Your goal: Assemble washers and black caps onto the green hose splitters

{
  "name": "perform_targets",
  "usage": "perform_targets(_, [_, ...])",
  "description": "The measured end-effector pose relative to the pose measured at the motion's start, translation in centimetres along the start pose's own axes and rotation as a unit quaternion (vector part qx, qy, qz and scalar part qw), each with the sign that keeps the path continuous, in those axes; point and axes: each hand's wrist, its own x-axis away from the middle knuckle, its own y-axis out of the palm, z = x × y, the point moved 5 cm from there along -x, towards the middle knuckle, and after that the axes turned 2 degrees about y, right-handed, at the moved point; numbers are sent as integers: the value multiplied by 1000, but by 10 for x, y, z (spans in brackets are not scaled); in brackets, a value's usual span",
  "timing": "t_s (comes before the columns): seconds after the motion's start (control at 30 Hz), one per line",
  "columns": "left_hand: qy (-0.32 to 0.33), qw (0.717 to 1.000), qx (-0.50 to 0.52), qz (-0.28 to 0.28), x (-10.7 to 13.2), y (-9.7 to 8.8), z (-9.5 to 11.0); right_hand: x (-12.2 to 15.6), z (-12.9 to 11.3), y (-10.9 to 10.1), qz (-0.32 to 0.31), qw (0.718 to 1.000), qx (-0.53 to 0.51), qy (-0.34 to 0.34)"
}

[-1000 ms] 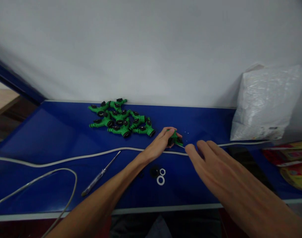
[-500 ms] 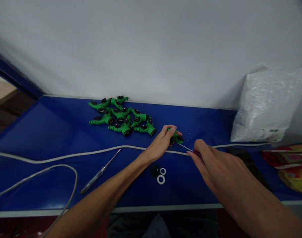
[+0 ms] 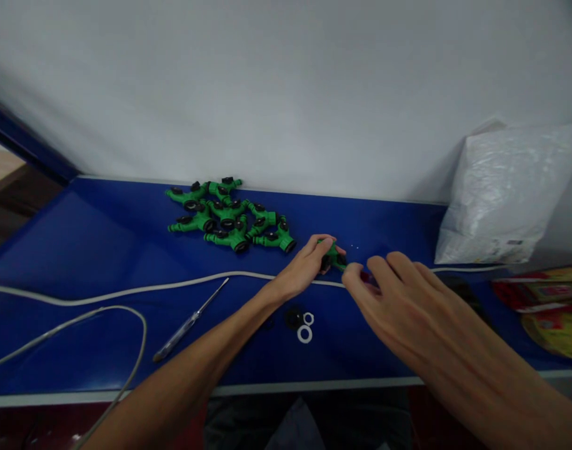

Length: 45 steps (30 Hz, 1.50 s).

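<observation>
My left hand [image 3: 307,267] is closed around a green and black plastic hose splitter [image 3: 333,255] above the blue tabletop. My right hand [image 3: 393,290] is close by on the right, fingers bent round a screwdriver [image 3: 370,279]. Only a bit of its dark red handle shows between the fingers. The screwdriver's shaft is mostly hidden by my thumb and forefinger, and whether its tip touches the splitter I cannot tell. Below my left wrist lie a black round part [image 3: 294,317] and two white rings, a smaller one [image 3: 309,319] and a larger one [image 3: 305,334].
Several green hose splitters [image 3: 227,212] lie grouped at the back left. A clear-handled screwdriver [image 3: 187,325] lies left of my forearm. A white cable [image 3: 126,295] crosses the table. A white plastic-wrapped package [image 3: 511,194] and red-yellow packets [image 3: 555,312] are on the right.
My right hand has shifted left toward the splitter and turned, its fingers spreading more over the screwdriver. The shaft that showed before is now mostly covered. My left hand keeps its hold.
</observation>
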Motion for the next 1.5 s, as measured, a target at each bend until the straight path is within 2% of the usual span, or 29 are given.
perform_targets(0.27, [14, 999, -32, 3, -1, -1, -5, 8, -9, 17, -55, 997, -49, -29])
perform_targets(0.57, [28, 998, -52, -8, -2, -2, -9, 2, -4, 13, -52, 994, -91, -20])
perform_targets(0.63, [30, 998, -58, -7, -2, -2, -10, 4, 0, 17, -57, 992, -111, -4])
perform_targets(0.73, [44, 997, -67, -3, -2, -2, -10, 8, 8, 26, -46, 982, -174, 56])
perform_targets(0.87, [53, 994, -95, 1, -1, -3, -9, 14, 16, 36, -23, 942, -305, 136])
perform_targets(0.93, [51, 994, -101, -2, -1, -2, -9, 16, 16, 38, -16, 933, -323, 158])
perform_targets(1.0, [48, 994, -95, -4, -1, -2, -8, 16, 15, 37, -4, 935, -312, 166])
perform_targets(1.1, [44, 995, -86, -3, -1, -2, -7, 16, 11, 32, 14, 951, -278, 138])
perform_targets(1.2, [37, 996, -79, -4, 1, -1, -4, 17, 6, 23, 25, 969, -237, 69])
perform_targets(1.37, [25, 997, -76, -2, 3, 0, 0, 9, -1, 7, -35, 994, -104, -12])
perform_targets(1.5, [33, 997, -69, -5, 2, 0, -2, 3, -5, 1, -43, 997, -46, -49])
